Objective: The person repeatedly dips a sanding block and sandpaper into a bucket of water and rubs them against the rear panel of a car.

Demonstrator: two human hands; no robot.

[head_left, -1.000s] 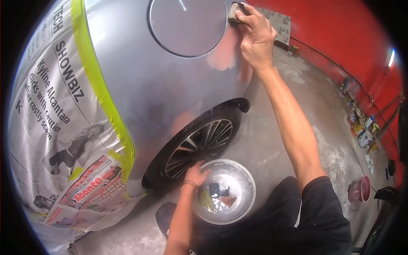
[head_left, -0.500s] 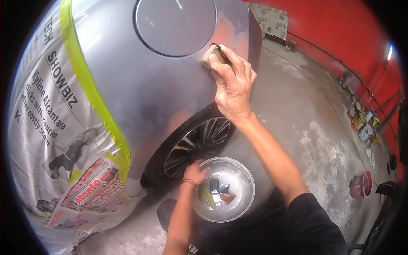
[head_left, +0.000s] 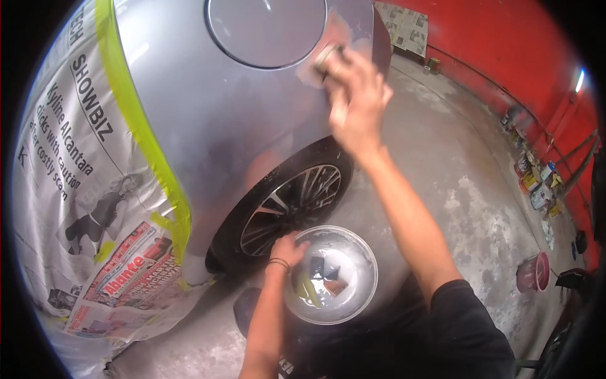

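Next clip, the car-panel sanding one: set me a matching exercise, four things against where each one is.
Things:
1. sanding block
2. metal bowl
3. yellow-green masking tape
4. pink bucket

Places:
A. on the floor at the far right, near the red wall
B. under the right hand, against the silver car panel
C. along the edge of the newspaper masking
D. on the floor by the wheel, its rim at the left hand

Pairs: 1-B, 2-D, 3-C, 4-A
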